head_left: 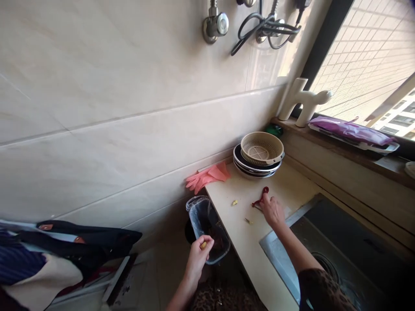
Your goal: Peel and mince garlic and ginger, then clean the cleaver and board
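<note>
My left hand is shut on a small yellow scrap of food, held above a translucent grey plastic bin. Dark scraps lie inside that bin, which stands at the counter's edge. My right hand rests near the middle of the cream countertop, its fingers on a slim red kitchen utensil. Its exact kind is hard to tell. Two small yellowish scraps lie on the counter to the left of that hand.
A steel sink is set to the right of my right hand. Pink rubber gloves and stacked dark plates under a beige basket sit against the tiled wall. Dark fabric hangs at lower left.
</note>
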Action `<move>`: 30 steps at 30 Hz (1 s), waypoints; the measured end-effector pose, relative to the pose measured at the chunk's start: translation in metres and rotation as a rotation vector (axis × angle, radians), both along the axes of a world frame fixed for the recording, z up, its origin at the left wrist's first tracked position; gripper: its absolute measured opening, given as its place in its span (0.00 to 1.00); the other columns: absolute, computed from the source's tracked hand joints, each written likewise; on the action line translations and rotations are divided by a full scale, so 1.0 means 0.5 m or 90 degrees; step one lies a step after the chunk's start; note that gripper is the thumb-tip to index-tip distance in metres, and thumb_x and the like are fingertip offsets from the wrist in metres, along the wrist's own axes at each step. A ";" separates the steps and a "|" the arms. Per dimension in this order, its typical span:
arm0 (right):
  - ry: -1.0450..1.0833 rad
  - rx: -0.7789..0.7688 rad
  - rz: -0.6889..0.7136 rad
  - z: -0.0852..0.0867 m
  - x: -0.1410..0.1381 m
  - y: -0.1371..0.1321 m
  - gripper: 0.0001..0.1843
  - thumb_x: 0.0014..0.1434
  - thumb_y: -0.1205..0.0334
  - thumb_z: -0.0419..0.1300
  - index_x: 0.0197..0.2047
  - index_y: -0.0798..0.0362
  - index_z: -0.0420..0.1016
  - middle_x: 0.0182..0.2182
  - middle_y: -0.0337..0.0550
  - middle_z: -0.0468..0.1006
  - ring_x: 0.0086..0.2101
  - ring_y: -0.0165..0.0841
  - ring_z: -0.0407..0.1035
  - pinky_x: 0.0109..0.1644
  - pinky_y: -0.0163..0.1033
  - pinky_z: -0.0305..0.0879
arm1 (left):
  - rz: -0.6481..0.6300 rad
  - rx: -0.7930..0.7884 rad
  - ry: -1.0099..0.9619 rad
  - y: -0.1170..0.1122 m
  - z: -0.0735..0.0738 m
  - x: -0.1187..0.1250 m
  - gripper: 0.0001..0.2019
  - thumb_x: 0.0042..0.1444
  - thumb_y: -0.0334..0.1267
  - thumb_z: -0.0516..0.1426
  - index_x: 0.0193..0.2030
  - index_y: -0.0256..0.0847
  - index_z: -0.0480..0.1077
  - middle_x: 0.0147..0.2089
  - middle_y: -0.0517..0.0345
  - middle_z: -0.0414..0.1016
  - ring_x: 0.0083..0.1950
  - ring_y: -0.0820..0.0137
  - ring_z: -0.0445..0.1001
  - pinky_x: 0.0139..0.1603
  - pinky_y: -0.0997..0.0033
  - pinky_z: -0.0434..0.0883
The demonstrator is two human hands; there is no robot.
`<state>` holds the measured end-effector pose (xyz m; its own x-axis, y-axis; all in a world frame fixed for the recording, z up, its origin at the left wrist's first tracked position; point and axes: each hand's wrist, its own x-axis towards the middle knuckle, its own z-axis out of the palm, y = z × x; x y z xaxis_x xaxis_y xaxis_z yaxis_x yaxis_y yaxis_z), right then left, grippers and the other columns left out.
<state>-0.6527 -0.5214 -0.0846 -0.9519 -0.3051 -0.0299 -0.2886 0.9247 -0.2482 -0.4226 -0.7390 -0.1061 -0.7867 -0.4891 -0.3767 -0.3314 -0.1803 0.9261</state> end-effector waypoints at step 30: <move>0.000 -0.848 -0.780 0.037 0.515 0.497 0.10 0.45 0.52 0.54 0.29 0.49 0.63 0.20 0.32 0.65 0.18 0.26 0.56 0.21 0.33 0.53 | -0.421 0.349 -0.040 0.225 0.073 -0.307 0.23 0.35 0.49 0.69 0.36 0.36 0.74 0.25 0.61 0.66 0.25 0.76 0.61 0.23 0.77 0.60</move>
